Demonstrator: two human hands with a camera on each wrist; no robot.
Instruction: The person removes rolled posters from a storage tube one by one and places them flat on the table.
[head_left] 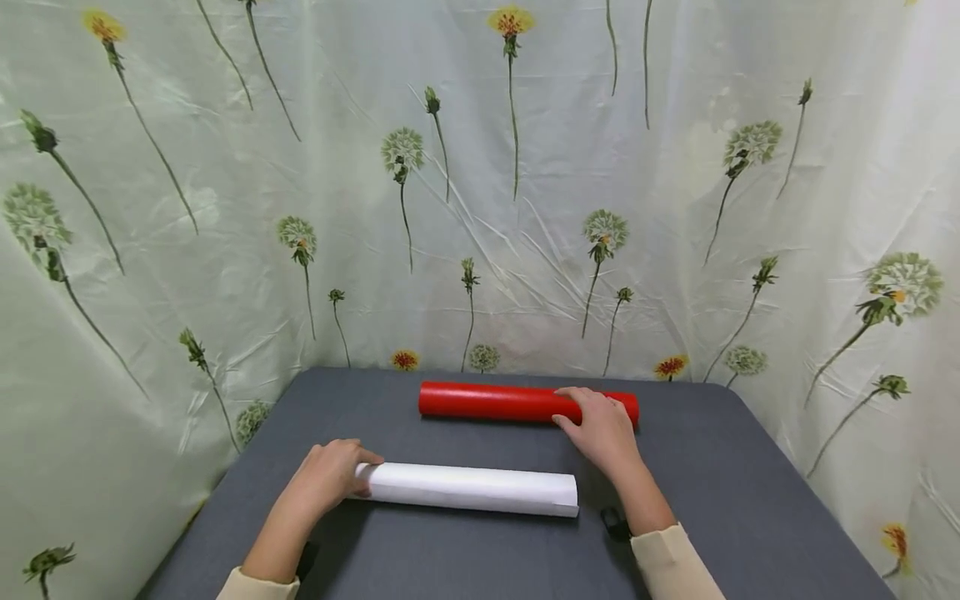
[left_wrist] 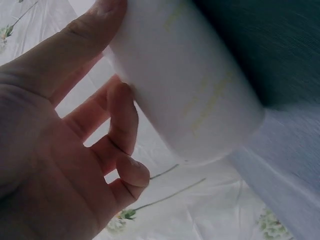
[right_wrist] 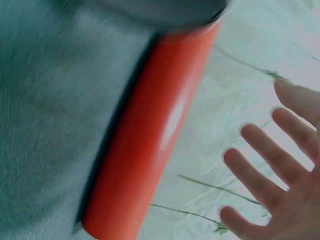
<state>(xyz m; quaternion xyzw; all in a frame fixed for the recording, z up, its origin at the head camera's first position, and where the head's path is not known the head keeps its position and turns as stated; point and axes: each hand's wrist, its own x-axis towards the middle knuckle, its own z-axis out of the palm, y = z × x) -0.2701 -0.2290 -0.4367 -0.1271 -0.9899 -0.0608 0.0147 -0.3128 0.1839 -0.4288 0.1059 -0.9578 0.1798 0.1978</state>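
A white paper roll (head_left: 472, 489) lies crosswise on the dark grey table (head_left: 750, 500) near me. My left hand (head_left: 330, 475) is at its left end. In the left wrist view the thumb lies along the white roll (left_wrist: 190, 90), and the curled fingers (left_wrist: 122, 120) touch its end. A red roll (head_left: 487, 402) lies farther back, parallel to the white one. My right hand (head_left: 600, 425) is over its right part. In the right wrist view the fingers (right_wrist: 270, 185) are straight and spread, a little apart from the red roll (right_wrist: 150, 150).
A pale curtain printed with dandelions (head_left: 480, 208) hangs close around the table's back and both sides. The table's far edge runs just behind the red roll. A black wrist strap (head_left: 615, 525) shows under my right forearm.
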